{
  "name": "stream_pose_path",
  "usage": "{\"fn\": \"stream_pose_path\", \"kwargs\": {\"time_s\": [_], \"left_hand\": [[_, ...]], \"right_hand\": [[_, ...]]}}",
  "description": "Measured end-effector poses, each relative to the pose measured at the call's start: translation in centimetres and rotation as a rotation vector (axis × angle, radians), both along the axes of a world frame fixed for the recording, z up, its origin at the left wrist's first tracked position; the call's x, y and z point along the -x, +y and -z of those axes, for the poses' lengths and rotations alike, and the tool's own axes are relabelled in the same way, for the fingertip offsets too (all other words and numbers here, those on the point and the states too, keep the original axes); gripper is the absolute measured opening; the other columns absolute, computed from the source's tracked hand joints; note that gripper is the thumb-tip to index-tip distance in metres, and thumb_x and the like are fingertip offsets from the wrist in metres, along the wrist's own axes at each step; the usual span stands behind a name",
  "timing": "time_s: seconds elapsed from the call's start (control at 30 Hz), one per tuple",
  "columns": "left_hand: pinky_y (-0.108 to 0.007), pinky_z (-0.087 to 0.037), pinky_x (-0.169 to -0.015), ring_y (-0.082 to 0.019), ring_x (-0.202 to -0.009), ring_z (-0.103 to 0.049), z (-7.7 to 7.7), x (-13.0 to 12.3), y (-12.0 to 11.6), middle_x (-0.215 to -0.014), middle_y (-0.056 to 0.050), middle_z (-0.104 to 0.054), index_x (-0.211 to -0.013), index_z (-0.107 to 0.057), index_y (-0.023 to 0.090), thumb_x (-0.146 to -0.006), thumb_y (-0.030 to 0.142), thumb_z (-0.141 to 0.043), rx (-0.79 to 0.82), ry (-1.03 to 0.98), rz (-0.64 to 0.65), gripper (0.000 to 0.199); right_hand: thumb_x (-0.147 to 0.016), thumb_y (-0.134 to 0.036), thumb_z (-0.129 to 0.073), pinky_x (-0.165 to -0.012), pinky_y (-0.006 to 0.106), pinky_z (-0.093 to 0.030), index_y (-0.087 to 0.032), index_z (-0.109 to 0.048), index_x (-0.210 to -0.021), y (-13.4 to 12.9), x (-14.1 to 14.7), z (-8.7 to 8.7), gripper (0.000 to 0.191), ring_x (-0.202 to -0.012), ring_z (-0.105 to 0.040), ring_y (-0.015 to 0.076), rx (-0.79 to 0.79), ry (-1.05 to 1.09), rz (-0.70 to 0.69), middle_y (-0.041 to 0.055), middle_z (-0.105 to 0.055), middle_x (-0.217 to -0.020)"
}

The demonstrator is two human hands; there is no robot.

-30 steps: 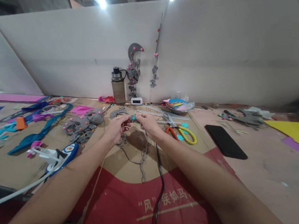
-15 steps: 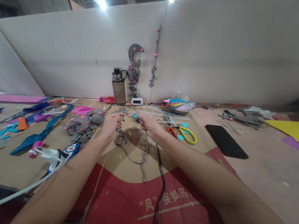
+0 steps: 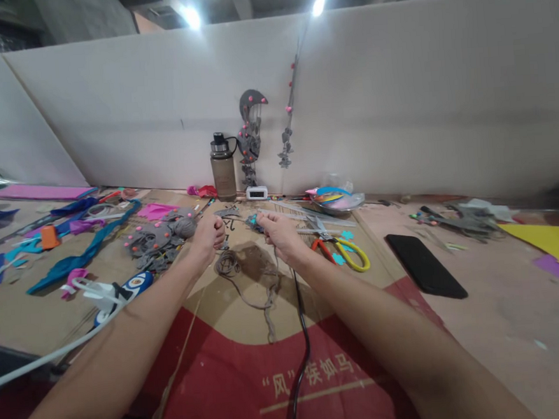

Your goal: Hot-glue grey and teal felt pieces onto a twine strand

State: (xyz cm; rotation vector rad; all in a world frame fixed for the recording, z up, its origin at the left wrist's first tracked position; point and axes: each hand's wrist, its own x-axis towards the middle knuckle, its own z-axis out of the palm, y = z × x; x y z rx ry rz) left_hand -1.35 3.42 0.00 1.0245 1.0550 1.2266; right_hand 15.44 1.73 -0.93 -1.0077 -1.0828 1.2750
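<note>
My right hand (image 3: 277,234) is closed in a pinch on a small teal-and-grey felt piece (image 3: 252,221), which sticks out past the fingertips toward the left. Grey yarn (image 3: 272,292) hangs below that hand and trails across the cardboard (image 3: 220,312) to a loose coil (image 3: 226,264). Left of the felt piece, my left hand (image 3: 209,241) is curled into a fist; whatever it may hold is hidden. Grey felt scraps (image 3: 227,212) lie just beyond the left hand. Scissors (image 3: 343,248) with red and yellow handles rest to the right, among teal felt flowers (image 3: 339,258).
A black cable (image 3: 302,335) runs down the cardboard. Behind the hands stand a bottle (image 3: 223,175) and a small white clock (image 3: 257,193). Grey felt garlands with pink balls (image 3: 156,238) lie left, near a white-corded blue tool (image 3: 138,284). A black phone (image 3: 424,265) lies right.
My left hand has curled in its fingers, and the thin strand that stretched between both hands no longer shows. The right hand keeps its pinch. The view has tilted slightly upward.
</note>
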Motion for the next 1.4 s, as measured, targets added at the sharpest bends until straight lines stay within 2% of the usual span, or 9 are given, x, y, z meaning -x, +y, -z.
{"fn": "stream_pose_path", "kwargs": {"time_s": [0.1,0.17,0.3,0.4,0.77,0.93,1.1,1.23,1.4], "left_hand": [[-0.018,-0.009,-0.035,-0.004,-0.031,-0.017,0.0,-0.1,-0.3,-0.039,0.009,-0.019,-0.052,-0.024,0.021,-0.078,0.047,-0.053,0.011,0.062,0.063,0.046],[-0.018,-0.016,-0.036,-0.004,-0.033,-0.025,0.1,-0.3,-0.5,-0.042,0.008,-0.028,-0.053,-0.032,0.019,-0.074,0.054,-0.059,0.002,0.109,0.094,0.048],[-0.019,-0.037,-0.047,-0.01,-0.057,-0.054,0.3,-1.1,-1.0,-0.064,0.0,-0.057,-0.074,-0.059,0.015,-0.069,0.049,-0.067,-0.07,0.109,0.156,0.035],[-0.022,-0.042,-0.054,-0.015,-0.069,-0.06,0.3,-1.6,-1.4,-0.076,-0.004,-0.064,-0.08,-0.064,0.015,-0.068,0.044,-0.067,-0.121,0.068,0.18,0.031],[-0.02,-0.037,-0.051,-0.013,-0.067,-0.059,0.2,-1.5,-1.7,-0.075,-0.005,-0.065,-0.087,-0.07,0.014,-0.063,0.036,-0.074,-0.202,0.196,0.14,0.033],[-0.021,-0.036,-0.05,-0.011,-0.061,-0.055,0.2,-1.7,-1.9,-0.068,-0.003,-0.064,-0.079,-0.069,0.015,-0.065,0.037,-0.072,-0.258,0.27,0.095,0.027],[-0.022,-0.036,-0.05,-0.009,-0.054,-0.048,0.3,-1.6,-1.9,-0.064,-0.001,-0.061,-0.072,-0.066,0.016,-0.067,0.035,-0.069,-0.308,0.343,0.065,0.019],[-0.021,-0.036,-0.05,-0.009,-0.053,-0.047,0.4,-1.7,-1.8,-0.062,0.0,-0.059,-0.069,-0.065,0.016,-0.067,0.032,-0.067,-0.295,0.33,0.052,0.016],[-0.021,-0.037,-0.05,-0.011,-0.056,-0.051,0.4,-1.9,-1.9,-0.064,-0.002,-0.061,-0.072,-0.067,0.015,-0.066,0.038,-0.07,-0.249,0.309,0.065,0.023]], "right_hand": [[-0.062,-0.039,-0.062,-0.043,0.023,-0.014,-0.019,-0.052,-0.066,0.1,0.0,0.2,0.023,-0.045,-0.02,0.0058,-0.024,-0.039,0.013,-0.0088,-0.035,-0.053],[-0.063,-0.039,-0.061,-0.044,0.023,-0.016,-0.019,-0.053,-0.066,0.0,0.0,0.2,0.022,-0.046,-0.022,0.0058,-0.046,-0.067,0.021,-0.0084,-0.037,-0.053],[-0.066,-0.036,-0.058,-0.047,0.022,-0.022,-0.019,-0.056,-0.067,-0.2,0.1,0.1,0.018,-0.048,-0.029,0.0066,-0.102,-0.126,0.05,-0.0071,-0.044,-0.055],[-0.067,-0.033,-0.056,-0.049,0.022,-0.025,-0.019,-0.056,-0.066,-0.3,0.1,0.1,0.014,-0.05,-0.034,0.0077,-0.137,-0.168,0.069,-0.0066,-0.046,-0.055],[-0.068,-0.032,-0.057,-0.054,0.022,-0.031,-0.017,-0.056,-0.07,0.2,0.1,0.7,0.015,-0.054,-0.042,0.0089,-0.206,-0.257,0.052,-0.004,-0.052,-0.06],[-0.07,-0.033,-0.056,-0.056,0.023,-0.035,-0.018,-0.055,-0.072,0.0,0.3,1.0,0.015,-0.055,-0.046,0.0097,-0.262,-0.281,0.016,-0.0032,-0.055,-0.062],[-0.072,-0.033,-0.055,-0.053,0.023,-0.033,-0.019,-0.056,-0.071,-0.3,0.4,1.1,0.015,-0.053,-0.042,0.0096,-0.299,-0.359,0.03,-0.0033,-0.054,-0.061],[-0.072,-0.033,-0.054,-0.052,0.023,-0.032,-0.019,-0.057,-0.071,-0.4,0.5,1.2,0.014,-0.051,-0.04,0.0093,-0.311,-0.399,0.045,-0.0036,-0.053,-0.061],[-0.071,-0.033,-0.056,-0.053,0.023,-0.033,-0.019,-0.056,-0.071,-0.1,0.5,1.4,0.015,-0.052,-0.042,0.0096,-0.277,-0.349,0.043,-0.0033,-0.055,-0.061]]}}
